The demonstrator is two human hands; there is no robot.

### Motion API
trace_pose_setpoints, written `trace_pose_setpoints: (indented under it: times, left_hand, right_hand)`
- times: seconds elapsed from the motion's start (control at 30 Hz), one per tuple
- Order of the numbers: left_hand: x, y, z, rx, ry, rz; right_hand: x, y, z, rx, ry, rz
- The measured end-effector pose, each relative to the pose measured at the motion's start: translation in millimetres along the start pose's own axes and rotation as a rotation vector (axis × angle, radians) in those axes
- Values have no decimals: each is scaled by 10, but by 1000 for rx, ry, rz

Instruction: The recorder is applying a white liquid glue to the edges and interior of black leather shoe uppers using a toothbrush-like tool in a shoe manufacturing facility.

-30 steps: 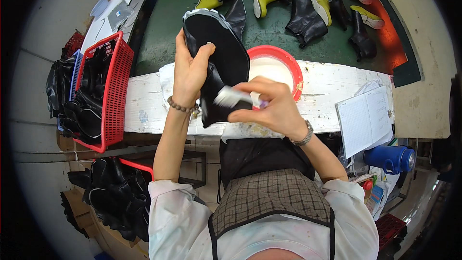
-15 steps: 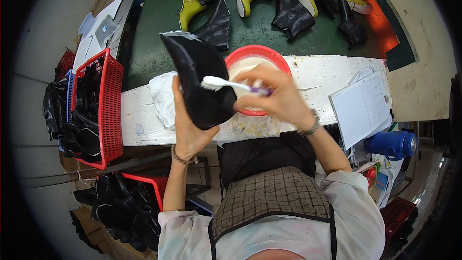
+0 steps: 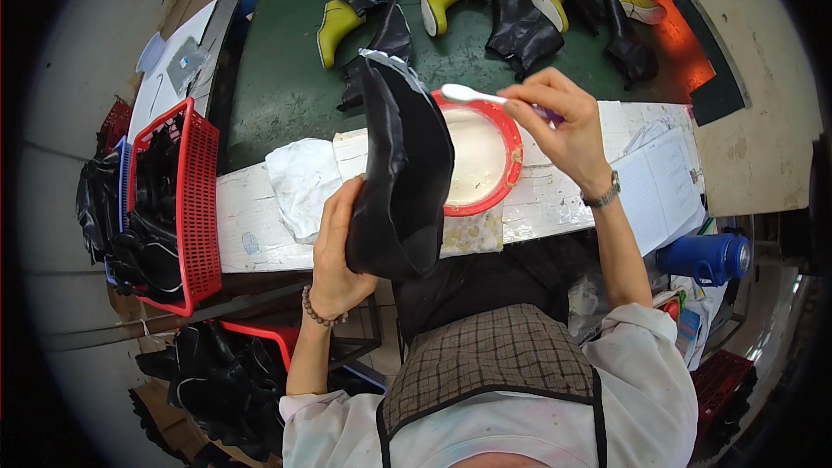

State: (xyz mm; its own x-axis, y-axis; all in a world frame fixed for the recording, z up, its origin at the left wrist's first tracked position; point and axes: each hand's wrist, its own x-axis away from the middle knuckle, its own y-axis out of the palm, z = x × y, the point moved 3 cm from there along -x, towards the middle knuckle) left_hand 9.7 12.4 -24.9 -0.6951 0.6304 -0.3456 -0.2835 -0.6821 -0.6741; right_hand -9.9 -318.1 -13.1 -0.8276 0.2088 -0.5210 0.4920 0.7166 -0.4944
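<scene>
A black boot upper (image 3: 394, 173) stands tilted in my left hand (image 3: 336, 256), which grips it low on its left side. White paste lines part of its top edge. My right hand (image 3: 568, 126) is closed round a toothbrush (image 3: 475, 95) with a white head and a purple handle. The brush is held just right of the boot's top edge, apart from it, over the far rim of a red bowl (image 3: 513, 152). That bowl holds a cream-white liquid and sits partly behind the boot.
Black boot uppers and yellow-green soled shapes (image 3: 442, 2) lie on the green belt (image 3: 269, 69) beyond the white bench (image 3: 555, 208). A white cloth (image 3: 299, 186) lies left of the boot. Red baskets (image 3: 199, 208) of black uppers stand at left; a notebook (image 3: 659, 195) and blue flask (image 3: 704, 260) are at right.
My right hand has moved with the toothbrush from the boot's inside up and to the right, away from it. The boot has shifted right and turned more upright in my left hand.
</scene>
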Motion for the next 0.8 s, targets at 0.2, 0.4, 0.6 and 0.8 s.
trace_pose_setpoints:
  times: [0.2, 0.4, 0.6, 0.8]
  left_hand:
    - [-21, 6, 113, 138, -26, 44]
    - [80, -62, 20, 241, -33, 64]
    - [-4, 12, 79, 191, 25, 192]
    - [-221, 83, 85, 105, 102, 352]
  right_hand:
    - [-15, -3, 10, -76, -118, 2]
    - [97, -25, -58, -153, -65, -121]
    - [-48, -1, -48, -173, -100, 34]
    - [278, 111, -200, -314, -91, -67]
